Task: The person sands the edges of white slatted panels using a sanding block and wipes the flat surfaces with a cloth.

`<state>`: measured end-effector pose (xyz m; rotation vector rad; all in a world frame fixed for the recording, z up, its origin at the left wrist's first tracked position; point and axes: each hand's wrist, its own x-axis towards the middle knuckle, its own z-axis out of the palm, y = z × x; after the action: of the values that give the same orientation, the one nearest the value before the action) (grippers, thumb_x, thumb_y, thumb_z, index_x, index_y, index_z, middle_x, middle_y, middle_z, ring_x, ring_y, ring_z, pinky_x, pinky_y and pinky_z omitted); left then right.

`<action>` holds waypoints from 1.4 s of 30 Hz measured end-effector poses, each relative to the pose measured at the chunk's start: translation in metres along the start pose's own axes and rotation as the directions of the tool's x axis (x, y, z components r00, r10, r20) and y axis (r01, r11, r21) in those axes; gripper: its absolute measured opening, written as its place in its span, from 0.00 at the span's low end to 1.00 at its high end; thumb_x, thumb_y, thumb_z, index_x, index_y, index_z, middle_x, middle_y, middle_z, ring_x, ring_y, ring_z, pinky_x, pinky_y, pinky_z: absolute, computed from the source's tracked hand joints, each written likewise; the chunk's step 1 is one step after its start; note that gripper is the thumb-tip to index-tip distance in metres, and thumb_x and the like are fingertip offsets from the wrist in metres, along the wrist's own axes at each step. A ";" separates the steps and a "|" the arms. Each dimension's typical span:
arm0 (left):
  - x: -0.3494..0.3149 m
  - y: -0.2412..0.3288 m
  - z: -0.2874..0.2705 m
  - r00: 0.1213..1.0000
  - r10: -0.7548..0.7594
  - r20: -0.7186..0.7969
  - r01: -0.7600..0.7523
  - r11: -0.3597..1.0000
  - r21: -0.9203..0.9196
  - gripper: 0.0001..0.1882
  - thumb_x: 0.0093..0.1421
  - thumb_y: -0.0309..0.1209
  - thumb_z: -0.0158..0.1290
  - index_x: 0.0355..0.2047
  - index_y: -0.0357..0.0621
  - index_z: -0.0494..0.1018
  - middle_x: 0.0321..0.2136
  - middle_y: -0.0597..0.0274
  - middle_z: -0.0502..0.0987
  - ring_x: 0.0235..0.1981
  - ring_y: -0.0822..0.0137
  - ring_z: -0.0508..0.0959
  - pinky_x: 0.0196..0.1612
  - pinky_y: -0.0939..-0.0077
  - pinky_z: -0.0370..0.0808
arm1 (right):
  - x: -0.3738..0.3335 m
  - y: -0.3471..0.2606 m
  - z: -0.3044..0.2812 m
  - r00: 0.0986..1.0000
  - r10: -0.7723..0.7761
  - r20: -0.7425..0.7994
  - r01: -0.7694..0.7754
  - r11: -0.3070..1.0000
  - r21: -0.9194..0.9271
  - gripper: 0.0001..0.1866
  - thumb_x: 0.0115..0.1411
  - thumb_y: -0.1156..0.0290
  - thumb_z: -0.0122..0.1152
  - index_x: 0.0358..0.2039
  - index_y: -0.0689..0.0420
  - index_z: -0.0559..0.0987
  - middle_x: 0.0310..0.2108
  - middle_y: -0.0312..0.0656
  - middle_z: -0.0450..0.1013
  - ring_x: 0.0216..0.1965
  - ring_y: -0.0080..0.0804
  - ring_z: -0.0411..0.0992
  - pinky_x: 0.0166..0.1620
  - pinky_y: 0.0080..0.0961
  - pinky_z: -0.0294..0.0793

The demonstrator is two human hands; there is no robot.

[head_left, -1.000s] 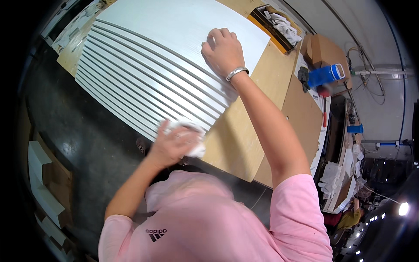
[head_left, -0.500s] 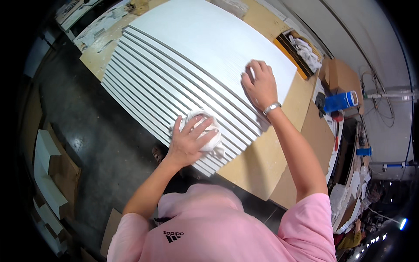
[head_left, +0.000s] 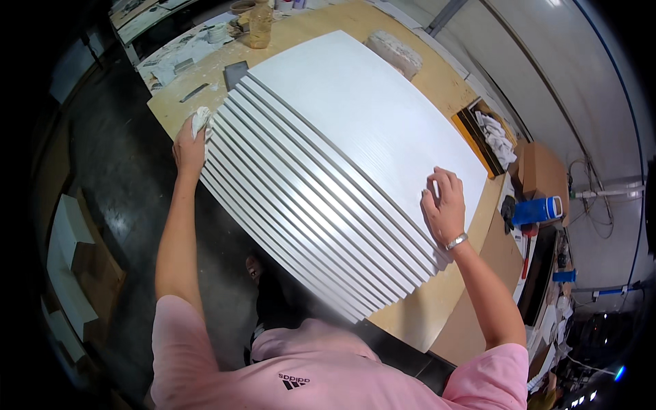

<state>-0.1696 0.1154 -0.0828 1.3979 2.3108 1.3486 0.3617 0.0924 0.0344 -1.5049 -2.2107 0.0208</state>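
A stack of white boards, fanned out in steps with grey edges showing, lies on the wooden worktable; the top board (head_left: 362,102) is the widest white face. My left hand (head_left: 188,147) grips a crumpled white cloth (head_left: 201,121) at the far left end of the stepped strips (head_left: 301,198). Its fingers are closed around the cloth and partly hidden by it. On the right, my right hand (head_left: 446,208) rests with bent, parted fingers on the top board near its right edge, holding nothing.
The wooden worktable (head_left: 410,321) extends beyond the boards. A wrapped block (head_left: 394,53) and a clear bottle (head_left: 261,26) stand at the back. At right are an open box of rags (head_left: 485,137), a brown carton (head_left: 540,174) and a blue jug (head_left: 536,211). Cardboard pieces (head_left: 68,260) stand at left.
My left hand has carried the cloth from the near end of the strips to their far left end. The view has shifted. My right hand stays on the top board.
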 end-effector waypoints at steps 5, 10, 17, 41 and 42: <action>-0.082 0.072 0.005 0.830 0.539 -0.144 -0.551 0.832 -0.062 0.28 0.50 0.24 0.63 0.53 0.36 0.75 0.53 0.47 0.77 0.54 0.45 0.76 0.58 0.55 0.72 | 0.001 -0.006 -0.003 0.999 0.048 0.007 -0.048 0.999 0.019 0.14 0.54 0.72 0.60 0.42 0.58 0.76 0.54 0.49 0.72 0.54 0.50 0.68 0.57 0.42 0.69; -0.111 0.093 0.012 0.662 0.711 0.238 -0.691 0.702 -0.172 0.30 0.47 0.30 0.65 0.53 0.46 0.76 0.59 0.56 0.75 0.63 0.50 0.71 0.65 0.45 0.62 | 0.000 -0.007 -0.004 0.997 0.068 0.036 -0.069 0.997 0.030 0.14 0.54 0.75 0.56 0.43 0.60 0.74 0.54 0.51 0.70 0.57 0.50 0.66 0.59 0.40 0.68; 0.035 -0.002 0.010 0.987 0.155 0.038 -0.142 0.964 -0.226 0.29 0.55 0.20 0.59 0.60 0.41 0.72 0.55 0.49 0.77 0.58 0.51 0.76 0.59 0.65 0.71 | 0.003 -0.010 -0.005 0.995 0.093 0.048 -0.095 0.994 0.054 0.14 0.53 0.75 0.56 0.42 0.60 0.74 0.55 0.51 0.69 0.57 0.50 0.67 0.59 0.40 0.68; 0.007 0.130 0.038 0.606 0.790 0.091 -0.771 0.612 -0.179 0.27 0.51 0.35 0.65 0.54 0.48 0.77 0.55 0.58 0.78 0.58 0.57 0.76 0.64 0.54 0.68 | 0.004 -0.009 -0.009 0.997 0.072 0.031 -0.072 0.997 0.024 0.14 0.53 0.75 0.56 0.43 0.59 0.74 0.55 0.51 0.69 0.56 0.51 0.67 0.59 0.42 0.68; 0.033 0.114 0.041 0.675 0.738 0.009 -0.722 0.663 -0.198 0.26 0.50 0.39 0.68 0.50 0.50 0.79 0.53 0.58 0.79 0.56 0.57 0.77 0.60 0.60 0.72 | 0.007 -0.010 -0.009 0.997 0.065 0.029 -0.065 0.998 0.025 0.14 0.54 0.74 0.57 0.42 0.59 0.74 0.55 0.51 0.70 0.56 0.51 0.67 0.59 0.42 0.68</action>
<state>-0.0935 0.1863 -0.0123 2.4031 1.5164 1.5504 0.3537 0.0923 0.0475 -1.5712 -2.1742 0.0912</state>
